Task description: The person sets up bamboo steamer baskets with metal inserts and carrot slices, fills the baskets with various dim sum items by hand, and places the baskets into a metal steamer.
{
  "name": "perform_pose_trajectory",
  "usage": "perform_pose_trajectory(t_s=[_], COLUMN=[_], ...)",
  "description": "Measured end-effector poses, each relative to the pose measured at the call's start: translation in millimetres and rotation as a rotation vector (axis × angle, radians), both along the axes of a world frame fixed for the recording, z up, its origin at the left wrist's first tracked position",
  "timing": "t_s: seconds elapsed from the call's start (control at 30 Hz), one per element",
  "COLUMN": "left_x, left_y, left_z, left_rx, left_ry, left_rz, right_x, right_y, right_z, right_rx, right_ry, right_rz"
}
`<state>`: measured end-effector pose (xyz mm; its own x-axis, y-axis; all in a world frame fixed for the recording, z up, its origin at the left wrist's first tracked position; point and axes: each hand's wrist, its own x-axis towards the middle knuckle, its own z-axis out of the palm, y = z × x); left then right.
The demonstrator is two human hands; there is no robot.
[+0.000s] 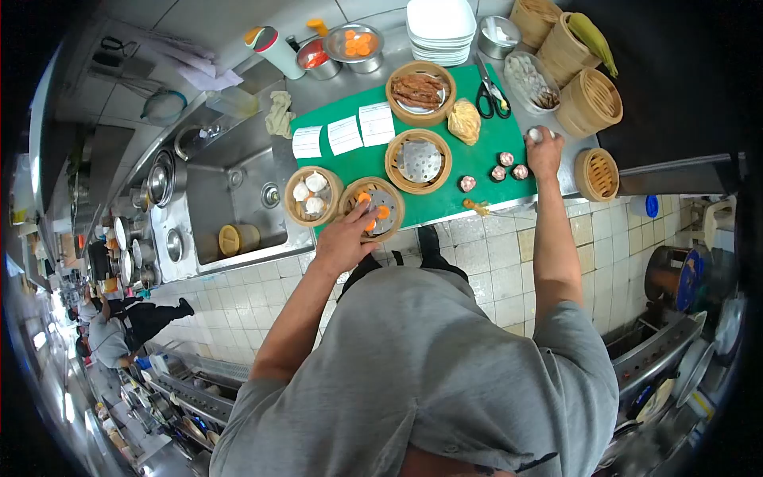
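Note:
My left hand (347,242) reaches over the near rim of a round bamboo steamer (395,193), its fingers apart above orange carrot slices (383,212) on a perforated liner. Left of it, another bamboo steamer (292,208) holds white dumplings (315,182). At the right end of the green cutting board (334,168), my right hand (545,155) is closed around a small white piece (536,134), whose kind I cannot make out. Several small pinkish dumplings with dark sides (498,172) sit close by. A yellowish-brown piece (475,207) lies at the board's front edge.
Behind are a lined steamer (418,161), a steamer of brown food (429,114), a yellowish bag (463,122), scissors (491,95), paper slips (344,135) and stacked white plates (439,33). A sink (238,207) lies left; steamers (598,175) stand right. Another person (111,334) is far left.

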<state>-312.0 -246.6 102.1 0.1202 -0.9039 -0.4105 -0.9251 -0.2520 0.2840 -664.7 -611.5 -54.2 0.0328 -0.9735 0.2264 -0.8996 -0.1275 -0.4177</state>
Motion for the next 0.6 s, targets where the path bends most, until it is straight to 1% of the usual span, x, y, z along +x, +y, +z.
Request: perform_pose_trajectory(t_s=[0.03, 0.07, 0.13, 0.17, 0.23, 0.27, 0.3, 0.33, 0.37, 0.4, 0.43, 0.47, 0.5, 0.53, 0.57, 0.6], left_x=[1, 0, 0, 1, 2, 4, 6, 9, 10, 9, 6, 4, 2, 0, -2, -3], left_y=[0, -1, -1, -1, 0, 4, 8, 8, 5, 0, -2, -4, -6, -10, -12, -13], left_z=[-3, -2, 2, 2, 0, -1, -3, -4, 2, 12, 18, 23, 26, 27, 23, 17], left_rx=[-0.001, -0.007, 0.029, 0.027, 0.053, 0.051, -0.03, -0.114, -0.121, -0.112, -0.104, -0.096, -0.065, -0.024, -0.023, -0.035], left_ry=[-0.014, -0.013, -0.007, -0.008, 0.014, 0.016, 0.027, 0.038, 0.043, 0.362, 0.529, 0.694, 1.145, 1.593, 1.603, 1.786], left_rz=[-0.025, -0.031, -0.035, -0.037, -0.033, -0.039, -0.06, -0.081, -0.089, 0.064, 0.137, 0.214, 0.41, 0.605, 0.594, 0.646], right_x=[-7, -16, -27, -25, -14, -5, 3, 11, 23, 48, 79, 107, 135, 167, 193, 214], right_y=[-7, -16, -27, -23, 0, 17, 33, 46, 64, 92, 125, 152, 178, 210, 236, 252], right_z=[-9, -14, -19, -10, 37, 65, 75, 83, 94, 125, 153, 139, 132, 142, 152, 150], right_rx=[-0.096, -0.101, -0.011, -0.014, 0.304, 0.249, 0.242, 0.22, 0.197, 0.293, 0.392, 0.393, 0.166, 0.056, 0.134, 0.25], right_ry=[-0.029, -0.027, -0.125, -0.125, -0.849, -0.823, -0.82, -0.916, -1.006, -0.972, -0.933, -1.134, -0.894, -0.892, -0.851, -0.88], right_rz=[0.054, 0.048, 0.043, 0.042, -0.186, -0.205, -0.211, -0.072, 0.068, 0.145, 0.22, 0.367, 0.537, 0.596, 0.587, 0.582])
